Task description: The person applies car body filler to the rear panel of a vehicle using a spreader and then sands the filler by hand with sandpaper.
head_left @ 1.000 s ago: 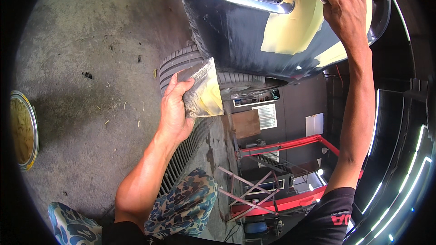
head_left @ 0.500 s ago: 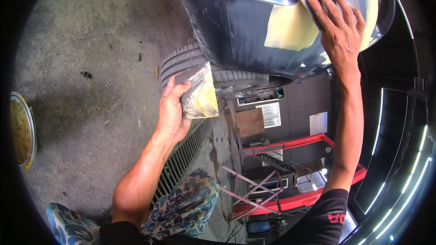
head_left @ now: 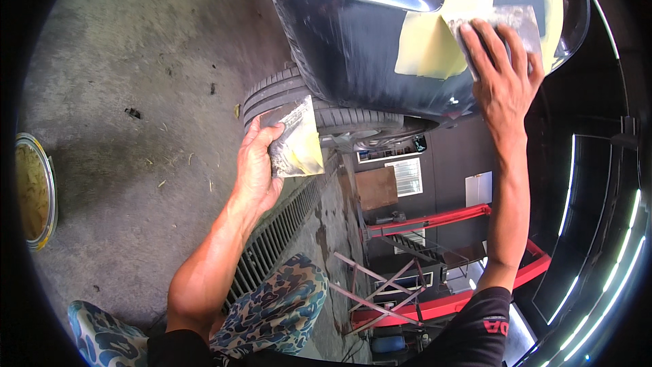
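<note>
My right hand point(head_left: 504, 71) presses a thin, flat putty spreader point(head_left: 521, 19) against the dark car bumper point(head_left: 353, 47), its fingers laid over the blade. Pale yellow body filler point(head_left: 424, 44) coats the panel under and beside the spreader. My left hand point(head_left: 255, 160) grips a second square metal spreader point(head_left: 299, 129), thumb on top, with yellow filler smeared across its face. That spreader is held apart from the bumper, in front of the tyre point(head_left: 278, 92). The fingers beneath it are mostly hidden.
On the concrete floor at the far left stands an open round tin point(head_left: 37, 190) of yellowish material. A floor drain grate point(head_left: 278, 231) runs beside my camouflage-clad knee point(head_left: 278, 306). Farther off are a red metal frame point(head_left: 435, 306) and a scissor-like stand point(head_left: 380, 285).
My right hand has drawn its spreader down the panel toward me, uncovering a band of yellow filler above it. My left hand has hardly moved.
</note>
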Tool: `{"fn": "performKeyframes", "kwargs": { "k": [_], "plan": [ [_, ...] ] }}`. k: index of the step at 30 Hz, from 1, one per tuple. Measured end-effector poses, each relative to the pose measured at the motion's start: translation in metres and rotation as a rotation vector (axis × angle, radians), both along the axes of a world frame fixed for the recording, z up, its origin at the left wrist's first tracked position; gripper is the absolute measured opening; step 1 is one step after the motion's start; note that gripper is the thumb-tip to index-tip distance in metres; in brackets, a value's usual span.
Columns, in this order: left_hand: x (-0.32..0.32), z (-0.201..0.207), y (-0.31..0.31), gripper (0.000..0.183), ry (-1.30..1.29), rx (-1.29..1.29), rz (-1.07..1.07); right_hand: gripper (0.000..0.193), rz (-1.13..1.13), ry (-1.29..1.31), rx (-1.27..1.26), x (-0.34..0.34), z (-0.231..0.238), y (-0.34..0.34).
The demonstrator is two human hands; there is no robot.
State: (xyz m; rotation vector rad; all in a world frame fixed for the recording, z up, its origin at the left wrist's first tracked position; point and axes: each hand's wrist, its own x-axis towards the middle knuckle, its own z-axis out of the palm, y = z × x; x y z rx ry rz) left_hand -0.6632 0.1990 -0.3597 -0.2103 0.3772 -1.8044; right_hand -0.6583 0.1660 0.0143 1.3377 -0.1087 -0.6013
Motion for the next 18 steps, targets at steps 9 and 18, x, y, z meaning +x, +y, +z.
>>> {"fn": "performKeyframes", "kwargs": {
  "k": [9,18],
  "plan": [
    [0.033,0.025,0.012,0.049,0.051,-0.091,0.092,0.049,0.211,-0.882,0.968,-0.028,-0.08,0.07],
    [0.066,0.061,0.049,0.034,0.162,-0.266,0.093,0.045,-0.173,-0.747,1.207,-0.062,-0.139,0.124]
  ]
}}
